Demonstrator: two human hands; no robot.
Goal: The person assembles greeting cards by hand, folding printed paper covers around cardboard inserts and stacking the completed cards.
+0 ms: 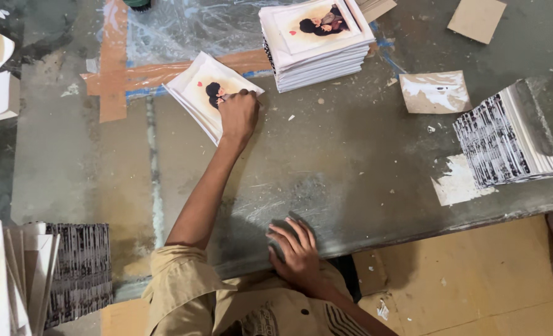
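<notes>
On worktable (351, 155): left hand (238, 115) seemingly gripping printed booklets (202, 93); right hand (296, 249) flat, empty.

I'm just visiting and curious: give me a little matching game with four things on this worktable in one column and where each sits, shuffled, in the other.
Things:
1. left hand
2. right hand
3. tall stack of covers
4. brown card square

Places:
A. flat on the table's near edge
B. far right corner of the view
C. pressed on the small fanned pile of covers
D. top middle, beyond the small pile

Pairs: 1-C, 2-A, 3-D, 4-B
</notes>
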